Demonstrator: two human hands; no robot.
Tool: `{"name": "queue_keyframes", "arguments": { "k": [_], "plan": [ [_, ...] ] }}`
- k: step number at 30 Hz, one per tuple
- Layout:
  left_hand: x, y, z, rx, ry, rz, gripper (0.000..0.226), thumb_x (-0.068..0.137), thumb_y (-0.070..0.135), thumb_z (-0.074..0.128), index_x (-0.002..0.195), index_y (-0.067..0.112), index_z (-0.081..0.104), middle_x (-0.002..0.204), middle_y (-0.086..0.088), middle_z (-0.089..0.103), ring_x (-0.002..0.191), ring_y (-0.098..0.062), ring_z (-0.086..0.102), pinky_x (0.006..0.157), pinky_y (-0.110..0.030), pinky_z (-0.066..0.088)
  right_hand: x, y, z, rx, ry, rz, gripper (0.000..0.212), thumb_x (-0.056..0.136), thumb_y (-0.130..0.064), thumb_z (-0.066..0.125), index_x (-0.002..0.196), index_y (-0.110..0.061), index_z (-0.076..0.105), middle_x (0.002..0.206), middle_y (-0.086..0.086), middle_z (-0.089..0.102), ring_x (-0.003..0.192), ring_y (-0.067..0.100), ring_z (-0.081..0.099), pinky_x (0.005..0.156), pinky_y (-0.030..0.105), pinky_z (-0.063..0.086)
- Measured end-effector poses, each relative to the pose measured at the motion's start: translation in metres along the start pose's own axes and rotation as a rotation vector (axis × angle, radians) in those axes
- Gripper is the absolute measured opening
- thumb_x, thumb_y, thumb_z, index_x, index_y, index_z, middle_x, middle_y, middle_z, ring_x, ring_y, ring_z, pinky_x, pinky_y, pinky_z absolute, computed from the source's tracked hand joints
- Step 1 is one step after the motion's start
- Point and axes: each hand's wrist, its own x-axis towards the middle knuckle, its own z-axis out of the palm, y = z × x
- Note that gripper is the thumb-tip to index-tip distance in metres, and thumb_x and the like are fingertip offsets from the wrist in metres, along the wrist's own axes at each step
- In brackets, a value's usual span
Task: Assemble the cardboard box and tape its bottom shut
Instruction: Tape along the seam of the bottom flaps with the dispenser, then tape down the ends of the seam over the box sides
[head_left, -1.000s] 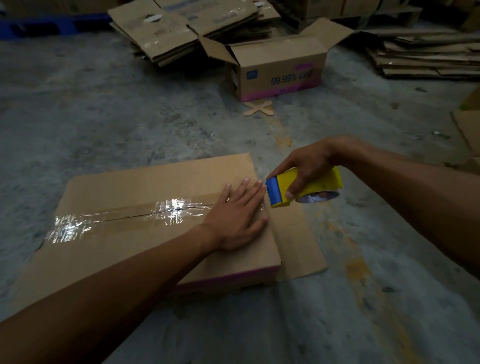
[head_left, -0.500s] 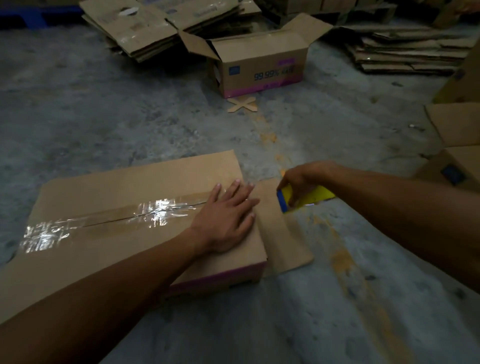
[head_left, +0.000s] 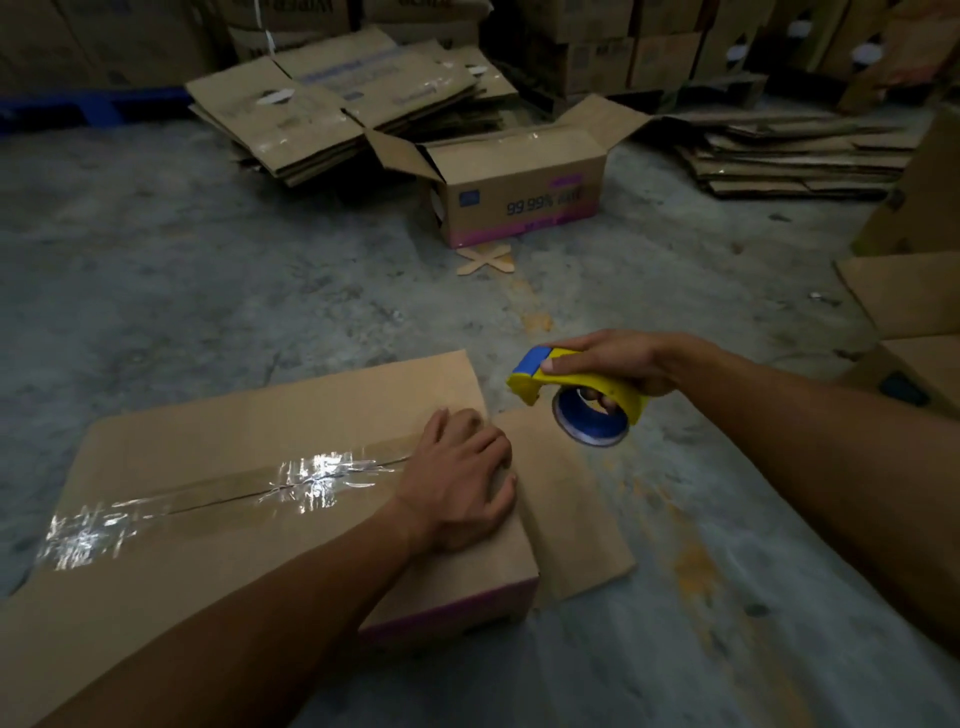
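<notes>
A brown cardboard box (head_left: 249, 426) lies upside down on the concrete floor, its bottom flaps closed. Shiny clear tape (head_left: 208, 499) runs along the centre seam from the left end to the right edge. My left hand (head_left: 462, 480) presses flat on the box's right edge, fingers curled over the tape's end. My right hand (head_left: 618, 361) grips a yellow and blue tape dispenser (head_left: 576, 397), held in the air just right of the box, apart from it. A loose flap (head_left: 566, 509) sticks out on the floor at the box's right side.
Another assembled box (head_left: 519, 187) with open top flaps stands further back. Piles of flattened cardboard (head_left: 332, 104) lie behind it and at the far right (head_left: 789, 156). More boxes (head_left: 914, 301) sit at the right edge. A cardboard cross (head_left: 485, 260) lies on the floor.
My right hand has lifted the tape dispenser up and away from the box's right edge, turning it so the roll shows. My left hand has curled its fingers over the edge.
</notes>
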Motion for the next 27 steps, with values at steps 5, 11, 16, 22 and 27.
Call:
{"name": "queue_keyframes", "arguments": {
  "k": [5,11,16,22,27],
  "plan": [
    [-0.009,0.004,-0.004,0.062,-0.002,-0.151,0.041,0.091,0.053,0.023,0.096,0.024,0.051,0.103,0.003,0.055,0.108,-0.027,0.043,0.114,-0.057,0.01,-0.007,-0.008,0.002,0.257,-0.103,-0.006,0.038,0.092,-0.041,0.059,0.123,-0.02,0.062,0.078,0.007,0.048,0.049,0.011,0.042,0.044,0.024,0.038],
    [-0.019,-0.013,-0.002,0.001,-0.03,-0.372,0.041,0.09,0.055,0.022,0.099,0.026,0.05,0.108,0.004,0.054,0.113,-0.027,0.038,0.117,-0.055,0.002,-0.013,-0.023,0.017,0.363,-0.154,-0.02,0.033,0.091,-0.045,0.055,0.108,-0.019,0.066,0.05,0.0,0.043,0.038,0.011,0.039,0.049,0.026,0.034],
    [-0.005,-0.035,-0.016,-0.297,0.049,-0.515,0.048,0.09,0.054,0.032,0.132,0.035,0.047,0.132,0.0,0.054,0.125,-0.03,0.041,0.117,-0.055,0.009,-0.012,-0.033,0.027,0.361,-0.175,-0.037,0.029,0.092,-0.046,0.054,0.108,-0.024,0.064,0.049,-0.001,0.04,0.036,0.011,0.034,0.048,0.026,0.034],
    [0.013,-0.048,-0.101,-1.476,-0.028,-0.93,0.058,0.092,0.063,0.041,0.105,0.012,0.067,0.097,-0.007,0.072,0.076,-0.021,0.066,0.073,-0.033,0.051,-0.015,-0.049,0.036,0.309,-0.266,-0.064,0.031,0.083,-0.048,0.055,0.107,-0.029,0.062,0.046,0.0,0.039,0.032,0.01,0.033,0.046,0.024,0.035],
    [0.01,-0.052,-0.109,-1.693,-0.233,-0.959,0.03,0.091,0.038,0.06,0.092,0.01,0.068,0.078,-0.003,0.071,0.065,-0.013,0.064,0.059,-0.027,0.05,-0.02,-0.052,0.036,0.3,-0.344,-0.083,0.057,0.068,-0.054,0.075,0.119,-0.03,0.064,0.048,0.002,0.041,0.034,0.011,0.034,0.046,0.024,0.036]
  ]
}}
